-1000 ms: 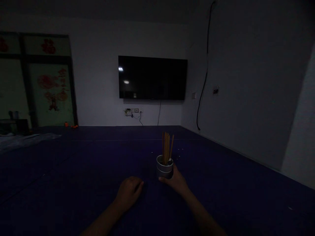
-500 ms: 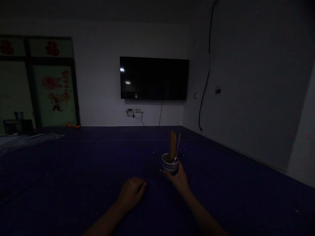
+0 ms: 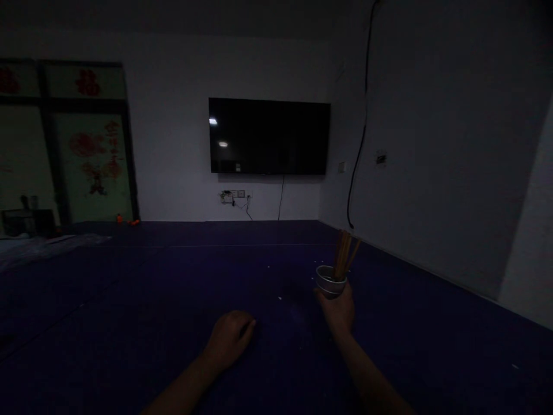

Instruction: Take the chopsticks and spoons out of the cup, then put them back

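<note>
My right hand (image 3: 339, 311) is wrapped round a grey cup (image 3: 329, 286), thumb on its near left side. The cup leans slightly to the right. Several wooden chopsticks (image 3: 344, 256) stand in it, bunched against its right side and slanting right. My left hand (image 3: 231, 335) rests on the dark blue surface (image 3: 173, 288) to the left, apart from the cup. Its fingers are curled in and hidden under the palm, and nothing shows in them. The dim light hides fine detail.
Small white bits (image 3: 280, 298) lie scattered on the blue surface. Crumpled clear plastic (image 3: 64, 245) and a dark holder (image 3: 28, 222) are at the far left, with small orange items (image 3: 120, 219) near the wall. A black cable (image 3: 360, 150) hangs on the right wall; a television (image 3: 270, 137) hangs ahead.
My right hand has moved the cup of chopsticks to the right, and it now tilts to the right. My left hand has stayed in place.
</note>
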A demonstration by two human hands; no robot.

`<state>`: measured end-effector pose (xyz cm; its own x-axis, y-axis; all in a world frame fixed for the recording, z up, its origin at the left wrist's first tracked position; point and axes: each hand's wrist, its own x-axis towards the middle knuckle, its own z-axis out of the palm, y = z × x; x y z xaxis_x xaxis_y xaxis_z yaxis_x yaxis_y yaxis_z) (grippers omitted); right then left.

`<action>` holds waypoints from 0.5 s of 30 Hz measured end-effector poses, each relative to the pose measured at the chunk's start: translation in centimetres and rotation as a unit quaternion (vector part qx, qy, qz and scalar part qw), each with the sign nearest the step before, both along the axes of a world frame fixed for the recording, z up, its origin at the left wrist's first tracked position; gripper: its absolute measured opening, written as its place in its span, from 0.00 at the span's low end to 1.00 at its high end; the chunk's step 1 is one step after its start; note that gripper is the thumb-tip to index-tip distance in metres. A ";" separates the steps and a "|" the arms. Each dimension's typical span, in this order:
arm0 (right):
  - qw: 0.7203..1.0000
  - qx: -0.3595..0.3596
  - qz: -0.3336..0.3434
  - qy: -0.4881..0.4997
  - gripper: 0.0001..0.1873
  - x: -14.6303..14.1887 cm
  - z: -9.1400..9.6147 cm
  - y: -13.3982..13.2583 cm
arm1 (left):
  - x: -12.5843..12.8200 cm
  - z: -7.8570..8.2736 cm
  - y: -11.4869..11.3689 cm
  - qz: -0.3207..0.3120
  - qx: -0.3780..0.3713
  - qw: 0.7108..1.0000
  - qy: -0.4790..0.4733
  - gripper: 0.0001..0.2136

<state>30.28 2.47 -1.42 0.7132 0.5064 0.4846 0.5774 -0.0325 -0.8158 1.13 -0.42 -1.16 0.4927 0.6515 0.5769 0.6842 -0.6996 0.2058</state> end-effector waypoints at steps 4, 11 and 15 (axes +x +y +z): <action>1.000 -0.008 -0.023 0.010 0.46 0.5 -0.2 0.1 | 0.0 0.1 -0.1 0.001 0.006 1.000 0.002 0.17; 0.999 -0.010 -0.030 0.007 0.47 0.6 -0.4 0.4 | 0.0 0.3 -0.2 0.002 0.008 1.000 0.003 0.17; 1.000 -0.006 -0.030 -0.006 0.46 0.6 -0.3 0.4 | 0.1 0.4 -0.3 0.008 0.004 1.000 0.011 0.17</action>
<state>30.92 2.84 -1.75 0.7371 0.4682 0.4872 0.5834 -0.0770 -0.8086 1.25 -0.74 -0.76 0.4942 0.6557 0.5708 0.7002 -0.6894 0.1855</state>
